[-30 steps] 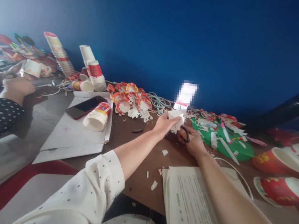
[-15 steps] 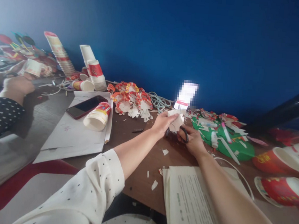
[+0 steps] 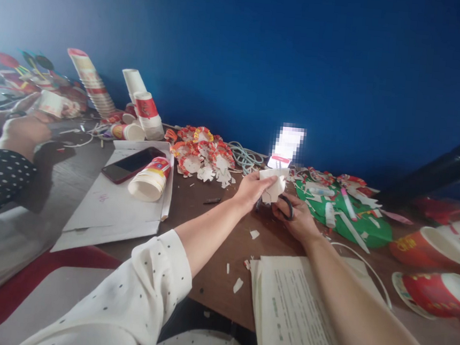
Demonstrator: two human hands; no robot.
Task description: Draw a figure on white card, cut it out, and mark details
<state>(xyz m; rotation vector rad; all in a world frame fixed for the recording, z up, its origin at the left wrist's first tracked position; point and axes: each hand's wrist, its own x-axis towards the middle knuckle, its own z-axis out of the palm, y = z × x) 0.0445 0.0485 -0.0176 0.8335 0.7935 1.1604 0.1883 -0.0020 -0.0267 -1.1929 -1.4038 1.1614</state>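
Note:
Between my hands is a white piece of paper cup (image 3: 276,187), pale side toward me. My left hand (image 3: 250,191) pinches its left edge with the thumb on top. Black-handled scissors (image 3: 288,207) are in my right hand (image 3: 298,221), fingers through the loops, just below and right of the piece. The blades are mostly hidden behind the piece; their tips show above it. Beyond stands a lit phone (image 3: 280,161), its screen blurred out. Left of my hands lies a heap of cut red-and-white cup pieces (image 3: 205,154).
Paper cups (image 3: 149,179) and a dark phone (image 3: 134,163) lie on white paper at left. A green sheet (image 3: 378,231) with scraps and pens is at right, near red cups (image 3: 433,246). Printed sheets (image 3: 294,312) lie in front. Another person's hand (image 3: 28,130) works at far left.
The cup piece has turned and shifted slightly to the right, with my right hand and the scissors moving a little with it. The other person's hand has moved slightly.

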